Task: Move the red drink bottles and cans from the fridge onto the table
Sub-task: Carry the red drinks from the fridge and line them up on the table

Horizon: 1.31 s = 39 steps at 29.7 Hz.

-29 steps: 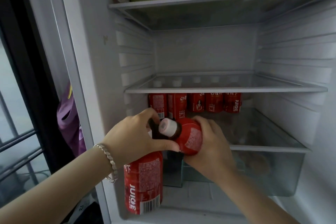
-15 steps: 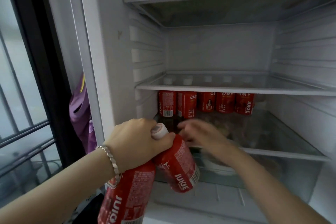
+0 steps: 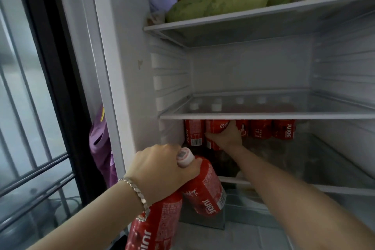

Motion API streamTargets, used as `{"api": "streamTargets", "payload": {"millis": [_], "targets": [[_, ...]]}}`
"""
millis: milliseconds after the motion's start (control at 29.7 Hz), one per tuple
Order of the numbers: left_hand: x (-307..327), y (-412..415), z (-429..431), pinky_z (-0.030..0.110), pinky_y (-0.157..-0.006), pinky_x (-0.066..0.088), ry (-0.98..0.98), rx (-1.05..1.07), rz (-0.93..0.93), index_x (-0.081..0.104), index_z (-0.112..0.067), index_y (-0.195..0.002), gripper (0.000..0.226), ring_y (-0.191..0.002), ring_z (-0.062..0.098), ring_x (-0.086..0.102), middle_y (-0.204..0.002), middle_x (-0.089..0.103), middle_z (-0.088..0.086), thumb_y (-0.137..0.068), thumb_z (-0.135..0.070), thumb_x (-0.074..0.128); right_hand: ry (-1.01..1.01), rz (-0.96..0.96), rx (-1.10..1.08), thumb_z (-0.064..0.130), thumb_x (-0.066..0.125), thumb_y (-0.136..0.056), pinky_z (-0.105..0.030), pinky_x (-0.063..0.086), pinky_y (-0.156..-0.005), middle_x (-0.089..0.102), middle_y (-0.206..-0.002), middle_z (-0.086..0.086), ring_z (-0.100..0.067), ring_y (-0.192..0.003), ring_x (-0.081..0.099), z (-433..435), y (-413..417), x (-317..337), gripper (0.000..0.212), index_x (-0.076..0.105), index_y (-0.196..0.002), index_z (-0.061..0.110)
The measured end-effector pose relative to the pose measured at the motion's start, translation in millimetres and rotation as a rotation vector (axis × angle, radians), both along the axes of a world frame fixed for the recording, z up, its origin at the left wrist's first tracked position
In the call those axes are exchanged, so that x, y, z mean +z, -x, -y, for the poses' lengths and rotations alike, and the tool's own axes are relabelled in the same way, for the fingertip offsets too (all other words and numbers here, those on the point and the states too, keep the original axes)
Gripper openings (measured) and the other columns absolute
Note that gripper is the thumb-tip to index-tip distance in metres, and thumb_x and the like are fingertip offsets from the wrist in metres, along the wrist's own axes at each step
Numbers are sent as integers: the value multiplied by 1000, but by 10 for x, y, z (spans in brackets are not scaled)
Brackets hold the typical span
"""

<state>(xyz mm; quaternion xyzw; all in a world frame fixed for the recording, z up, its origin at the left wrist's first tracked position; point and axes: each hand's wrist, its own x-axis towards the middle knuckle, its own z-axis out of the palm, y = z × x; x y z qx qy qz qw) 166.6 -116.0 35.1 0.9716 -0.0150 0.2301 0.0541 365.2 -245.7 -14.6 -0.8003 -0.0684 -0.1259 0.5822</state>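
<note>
My left hand (image 3: 162, 170) grips two red juice bottles by their necks in front of the open fridge: one bottle (image 3: 205, 191) hangs tilted right with its white cap showing, the other (image 3: 156, 225) hangs below my wrist. Deeper in, my right hand (image 3: 225, 136) curls round a red bottle (image 3: 216, 126) in the row standing under the glass shelf (image 3: 263, 116). Beside it stand more red bottles, one at the left (image 3: 193, 132) and several to the right (image 3: 282, 129). Their white caps show through the glass.
A higher shelf (image 3: 253, 16) carries green and orange vegetables and bagged food. A clear drawer (image 3: 334, 191) sits under the bottles. Left of the fridge wall hangs a purple bag (image 3: 101, 144), and beyond it is a barred window (image 3: 30, 128).
My right hand let go of the second bottle, now held by my left hand with the first, then reached into the fridge and closed round a bottle in the row.
</note>
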Motion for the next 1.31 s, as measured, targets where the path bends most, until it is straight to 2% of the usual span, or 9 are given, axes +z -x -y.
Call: {"api": "streamTargets", "payload": {"millis": [235,437,572,706,807,908,1009,1244,1311], "targets": [[-30,-28,-41,20,-64,46,-58,12,18,51,-26,-72,50,-68,8,59,-71,60,-10,-77,-74,37,129,139,33,33,86,-61,-34,48,-90,54,-122,2,-17,-108,56,400,826,-66,91,32,-134,31],[-71,-54,1,20,-61,41,-67,11,-21,55,-28,-80,50,-68,6,55,-72,56,-13,-79,-74,36,125,130,26,32,88,-55,-31,45,-87,51,-116,5,-14,-104,54,682,1190,-19,88,38,-127,27],[-54,-48,34,19,-56,37,-41,-12,-35,50,-27,-73,47,-63,5,51,-66,51,-13,-79,-72,38,-13,200,-53,44,77,-67,-35,49,-89,59,-110,-1,-16,-101,59,555,1135,137,57,52,-113,20],[-24,-11,52,17,-52,33,-49,-41,-9,46,-27,-70,46,-60,5,48,-63,48,-13,-79,-71,39,30,269,-115,43,62,-85,-28,49,-74,64,-91,-3,-18,-89,63,488,1116,213,23,59,-88,20],[-17,14,20,14,-50,32,-35,-67,-48,42,-28,-66,46,-56,3,46,-63,48,-14,-79,-72,39,191,442,-271,33,64,-85,-19,39,-68,58,-88,-2,-16,-89,54,485,1255,156,20,61,-83,14],[-23,28,-20,17,-56,38,-49,-102,-103,47,-28,-70,45,-60,4,50,-65,50,-14,-79,-72,40,376,593,-403,32,69,-80,-24,41,-62,51,-80,4,-15,-76,51,515,1427,180,23,61,-77,10],[-35,54,-41,19,-63,42,-90,-128,-165,52,-28,-82,44,-67,6,54,-70,52,-14,-81,-71,40,567,540,-337,39,67,-80,-20,36,-50,53,-72,9,-10,-63,52,586,1552,337,23,57,-77,18],[-114,449,-62,22,-68,41,-141,-36,-168,56,-26,-92,46,-73,10,53,-84,60,-8,-83,-68,40,939,452,-110,48,55,-85,-26,44,-63,53,-81,9,-14,-75,57,447,1927,473,27,48,-80,22],[-180,658,-64,25,-67,41,-137,27,-167,51,-25,-83,45,-72,13,52,-80,57,-7,-82,-68,39,1013,415,14,47,53,-85,-27,41,-63,54,-87,7,-16,-78,57,357,2026,427,26,47,-82,22]]}}
